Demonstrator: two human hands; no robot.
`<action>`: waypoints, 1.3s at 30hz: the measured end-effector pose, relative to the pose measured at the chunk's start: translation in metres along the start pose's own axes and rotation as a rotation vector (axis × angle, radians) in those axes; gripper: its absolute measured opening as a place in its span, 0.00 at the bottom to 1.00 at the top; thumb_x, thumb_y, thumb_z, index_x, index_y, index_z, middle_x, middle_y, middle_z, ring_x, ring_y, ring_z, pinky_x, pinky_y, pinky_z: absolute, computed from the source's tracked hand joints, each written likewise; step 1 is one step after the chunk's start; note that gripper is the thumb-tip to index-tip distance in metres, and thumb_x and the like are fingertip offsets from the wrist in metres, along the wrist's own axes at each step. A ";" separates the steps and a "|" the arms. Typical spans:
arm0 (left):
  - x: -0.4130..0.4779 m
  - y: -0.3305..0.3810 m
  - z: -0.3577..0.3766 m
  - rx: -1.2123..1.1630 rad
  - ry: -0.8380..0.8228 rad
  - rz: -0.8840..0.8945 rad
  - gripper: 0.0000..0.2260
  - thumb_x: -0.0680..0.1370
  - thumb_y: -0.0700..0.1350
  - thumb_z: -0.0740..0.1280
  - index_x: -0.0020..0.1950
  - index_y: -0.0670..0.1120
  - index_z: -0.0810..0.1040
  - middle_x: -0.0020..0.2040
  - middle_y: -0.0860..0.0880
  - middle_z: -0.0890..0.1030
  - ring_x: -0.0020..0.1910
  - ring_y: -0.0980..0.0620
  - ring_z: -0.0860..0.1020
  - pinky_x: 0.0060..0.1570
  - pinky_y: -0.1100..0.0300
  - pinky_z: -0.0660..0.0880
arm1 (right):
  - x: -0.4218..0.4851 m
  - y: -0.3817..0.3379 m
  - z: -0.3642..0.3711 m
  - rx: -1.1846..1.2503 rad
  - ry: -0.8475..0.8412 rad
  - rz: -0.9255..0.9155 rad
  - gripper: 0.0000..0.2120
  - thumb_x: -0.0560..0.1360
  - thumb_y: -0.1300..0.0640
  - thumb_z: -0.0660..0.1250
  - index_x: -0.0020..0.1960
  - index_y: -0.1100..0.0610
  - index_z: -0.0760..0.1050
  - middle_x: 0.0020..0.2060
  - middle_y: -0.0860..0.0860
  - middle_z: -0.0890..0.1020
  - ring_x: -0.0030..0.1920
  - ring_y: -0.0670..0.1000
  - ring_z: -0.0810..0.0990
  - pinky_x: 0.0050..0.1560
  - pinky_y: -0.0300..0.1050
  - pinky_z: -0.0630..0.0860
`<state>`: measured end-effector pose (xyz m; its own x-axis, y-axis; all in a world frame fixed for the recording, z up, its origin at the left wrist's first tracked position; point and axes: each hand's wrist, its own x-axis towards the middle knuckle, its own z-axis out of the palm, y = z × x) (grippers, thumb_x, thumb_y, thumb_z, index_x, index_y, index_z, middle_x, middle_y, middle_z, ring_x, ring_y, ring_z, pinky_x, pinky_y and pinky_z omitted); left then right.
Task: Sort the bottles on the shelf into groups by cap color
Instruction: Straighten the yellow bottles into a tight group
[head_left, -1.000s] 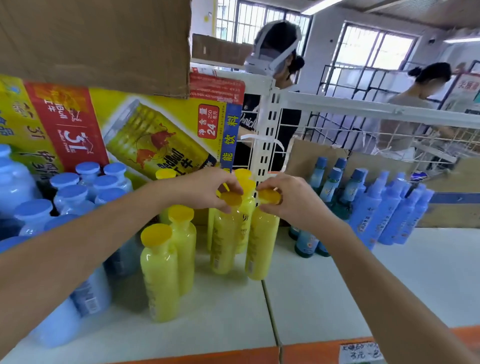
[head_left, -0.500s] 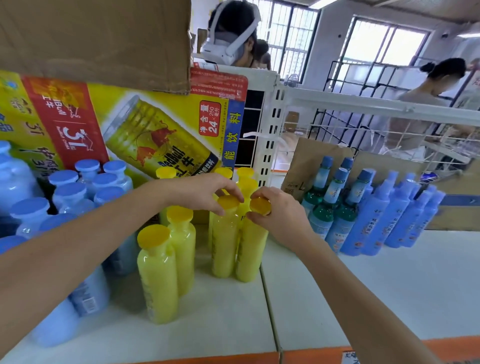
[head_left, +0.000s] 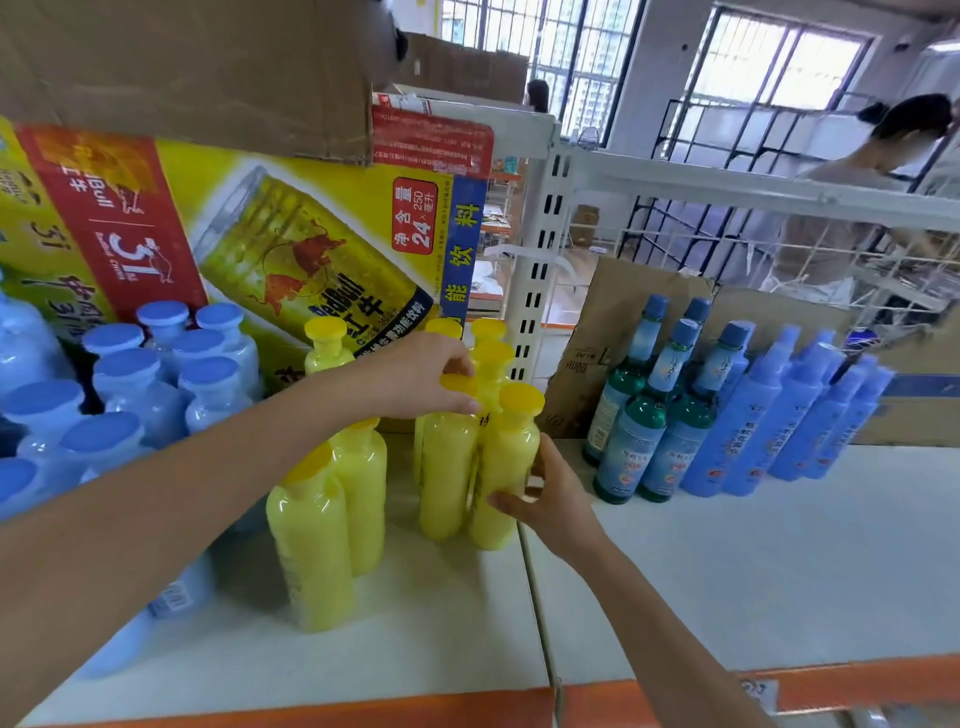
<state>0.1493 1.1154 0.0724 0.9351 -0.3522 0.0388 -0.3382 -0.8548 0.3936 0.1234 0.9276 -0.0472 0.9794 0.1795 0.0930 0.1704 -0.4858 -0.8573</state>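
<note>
Yellow smooth bottle (head_left: 508, 460), right hand (head_left: 557, 501) gripping, neighbour bottle (head_left: 448, 480), left hand (head_left: 415, 375) round neck

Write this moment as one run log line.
left grip: pinches cap of left yellow bottle | right grip: holds body of right yellow bottle | both bottles: standing on shelf

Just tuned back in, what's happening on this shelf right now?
A person is working on the yellow-capped group in the middle of the shelf. The left hand grips the top of a yellow bottle, and the right hand holds the lower body of the neighbouring yellow bottle. Both bottles stand upright, side by side. Pale blue-capped bottles are clustered to the left. Green bottles and blue spray bottles stand to the right.
</note>
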 end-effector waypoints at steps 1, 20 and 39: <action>-0.001 0.000 -0.002 0.000 -0.010 0.011 0.18 0.73 0.52 0.69 0.61 0.49 0.73 0.56 0.51 0.74 0.47 0.55 0.69 0.42 0.64 0.65 | 0.000 0.003 0.002 0.025 0.000 0.002 0.31 0.67 0.59 0.75 0.64 0.47 0.64 0.55 0.45 0.75 0.59 0.50 0.74 0.55 0.40 0.73; -0.008 -0.011 0.006 -0.140 0.028 0.022 0.22 0.70 0.54 0.71 0.61 0.51 0.73 0.60 0.51 0.73 0.55 0.53 0.72 0.54 0.58 0.70 | -0.015 0.026 0.036 0.017 0.075 0.052 0.30 0.67 0.57 0.75 0.62 0.44 0.63 0.53 0.42 0.77 0.55 0.46 0.75 0.57 0.50 0.75; -0.013 -0.014 0.008 -0.166 0.053 0.082 0.17 0.72 0.48 0.71 0.60 0.52 0.75 0.58 0.52 0.71 0.57 0.49 0.73 0.59 0.50 0.72 | -0.022 0.027 0.046 0.080 0.163 0.078 0.26 0.67 0.56 0.75 0.60 0.47 0.67 0.49 0.39 0.77 0.52 0.46 0.77 0.53 0.51 0.78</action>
<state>0.1411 1.1291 0.0587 0.9109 -0.3939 0.1232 -0.3956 -0.7481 0.5328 0.1011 0.9496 -0.0956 0.9950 0.0002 0.1001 0.0909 -0.4221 -0.9020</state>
